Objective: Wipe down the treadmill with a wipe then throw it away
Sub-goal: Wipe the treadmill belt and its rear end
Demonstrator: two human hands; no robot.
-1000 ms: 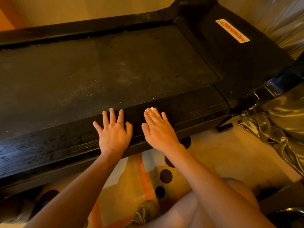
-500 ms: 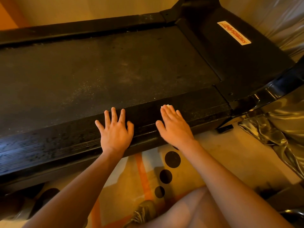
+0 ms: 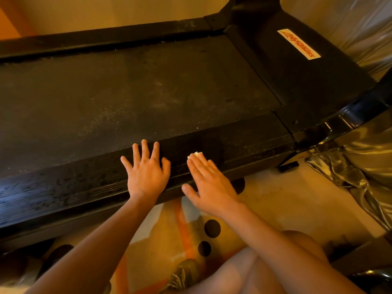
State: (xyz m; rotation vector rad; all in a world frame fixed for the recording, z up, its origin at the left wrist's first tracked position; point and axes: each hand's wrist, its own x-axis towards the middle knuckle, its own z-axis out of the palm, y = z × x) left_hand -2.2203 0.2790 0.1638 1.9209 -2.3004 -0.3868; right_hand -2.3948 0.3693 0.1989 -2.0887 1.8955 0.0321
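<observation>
Right hand (image 3: 209, 185): lies palm down on the near rail (image 3: 244, 145) of the treadmill (image 3: 63, 187), fingers straight and close together, thumb out toward 9 o'clock. Presses the wipe (image 3: 196, 154) onto the rail. Wipe: shows only as a small white bit past the fingertips at 11 o'clock, the rest hidden under the fingers.

Left hand (image 3: 146, 172): sits near at 9 o'clock, not touching the right, palm down on the same rail, fingers spread, holding nothing.

At 12 o'clock, beyond both hands: dark, dusty belt (image 3: 148, 92).
At 1 o'clock, well apart: white label (image 3: 299, 44) with red lettering on the black cover (image 3: 307, 88).
At 3 o'clock: crinkled shiny sheet (image 3: 339, 172) on the floor.
At 6 o'clock, below the rail: rug (image 3: 180, 219) with an orange stripe and black dots, then a shoe (image 3: 184, 272) and a bare knee (image 3: 297, 247).
</observation>
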